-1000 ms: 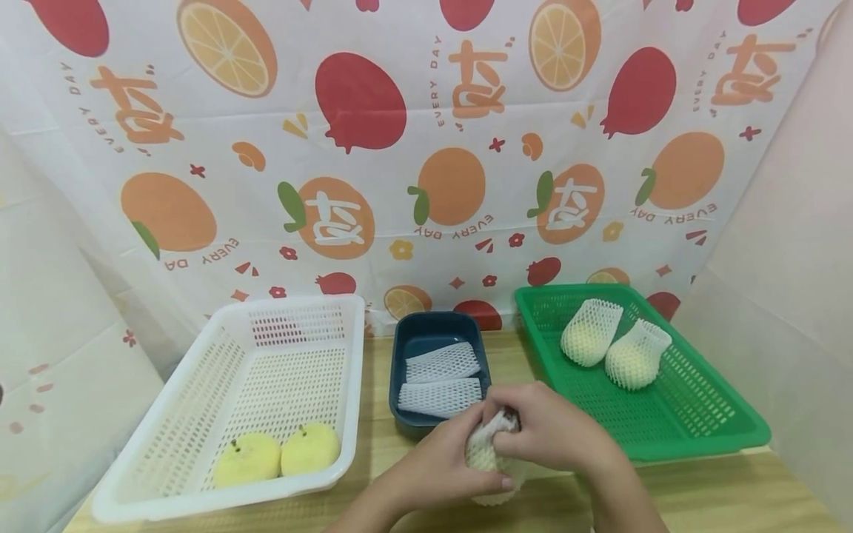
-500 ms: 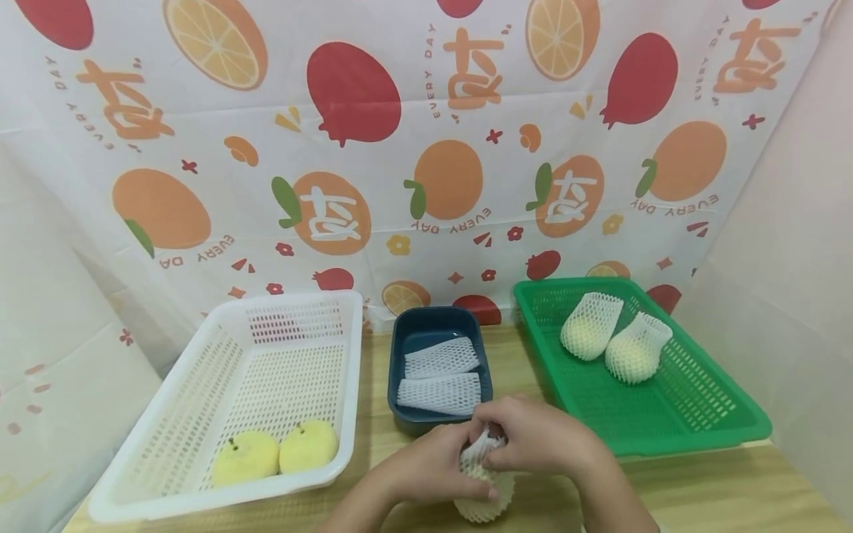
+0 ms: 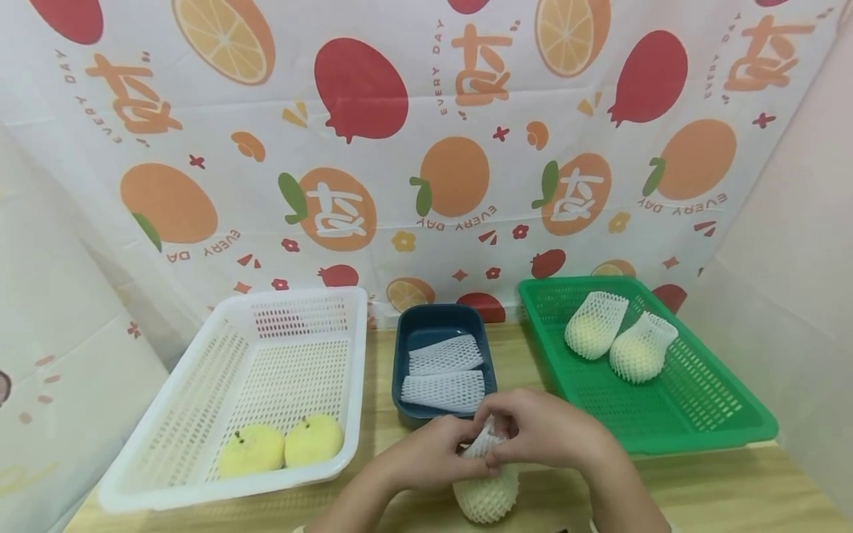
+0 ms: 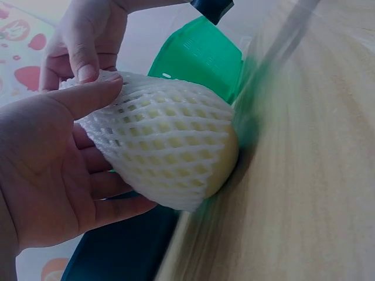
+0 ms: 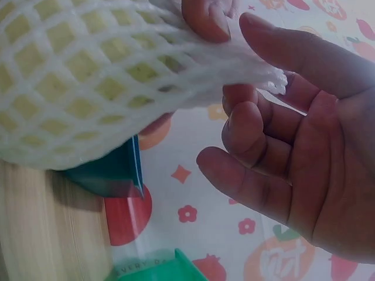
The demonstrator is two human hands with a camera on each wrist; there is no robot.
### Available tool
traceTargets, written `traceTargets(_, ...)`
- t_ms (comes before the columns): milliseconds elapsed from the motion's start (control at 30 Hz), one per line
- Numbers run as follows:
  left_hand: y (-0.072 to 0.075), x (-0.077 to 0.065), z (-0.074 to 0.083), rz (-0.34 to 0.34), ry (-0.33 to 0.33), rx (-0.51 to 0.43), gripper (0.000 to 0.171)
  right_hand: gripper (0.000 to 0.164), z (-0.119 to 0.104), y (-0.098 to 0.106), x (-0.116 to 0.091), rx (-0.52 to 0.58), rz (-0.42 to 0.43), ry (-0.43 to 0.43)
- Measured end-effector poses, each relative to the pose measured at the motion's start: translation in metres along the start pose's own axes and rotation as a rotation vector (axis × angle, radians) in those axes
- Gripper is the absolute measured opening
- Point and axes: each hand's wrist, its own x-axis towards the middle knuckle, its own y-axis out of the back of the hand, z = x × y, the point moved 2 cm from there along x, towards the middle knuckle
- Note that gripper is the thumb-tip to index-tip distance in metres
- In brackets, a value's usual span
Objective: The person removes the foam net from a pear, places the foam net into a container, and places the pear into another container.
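A round yellow fruit, likely a pear [image 3: 488, 497], stands low over the wooden table inside a white foam fruit net [image 4: 170, 134]. Its lower end shows bare in the left wrist view. My left hand [image 3: 433, 457] holds the gathered upper net, thumb on the near side and fingers behind. My right hand [image 3: 543, 433] pinches the net's narrow open end between thumb and curled fingers, as the right wrist view [image 5: 316, 134] shows from close by. Several fingertips of both hands are hidden in the head view.
Left stands a white basket [image 3: 363, 348] with two bare yellow fruits [image 3: 313, 437]. A dark blue tray [image 3: 443, 314] behind my hands holds two flat foam nets [image 3: 443, 391]. The green basket [image 3: 680, 444] at right holds two netted fruits [image 3: 638, 355]. A printed curtain [image 3: 413, 111] hangs behind.
The netted fruit now hangs lower and more upright below my hands. My left hand has slid up from the fruit's side to the net's top, close to my right fingers.
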Motion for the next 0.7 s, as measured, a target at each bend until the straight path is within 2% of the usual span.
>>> traceTargets(133, 0.0026, -0.0016, 0.0026, -0.037, 0.019, -0.025, 0.018, 0.021, 0.0028, 0.0028, -0.0021, -0.012, 0.029, 0.002)
traceTargets(267, 0.0054, -0.0030, 0.0040, -0.060, 0.016, -0.046, 0.019, 0.020, 0.0047, 0.0050, -0.0017, -0.027, 0.039, -0.040)
traceTargets(400, 0.0055, -0.0053, 0.0029, -0.081, 0.014, -0.063, 0.020, 0.026, 0.0065, 0.0040, -0.0009, -0.029, 0.025, -0.063)
traceTargets(567, 0.0073, -0.0046, 0.0026, -0.064, 0.000, -0.027, 0.022, 0.034, 0.0080, 0.0045, -0.0007, -0.044, 0.037, -0.087)
traceTargets(700, 0.0098, -0.0038, 0.0039, -0.042, -0.002, 0.006, 0.024, 0.030, 0.0075, 0.0062, 0.0000, -0.033, 0.033, -0.103)
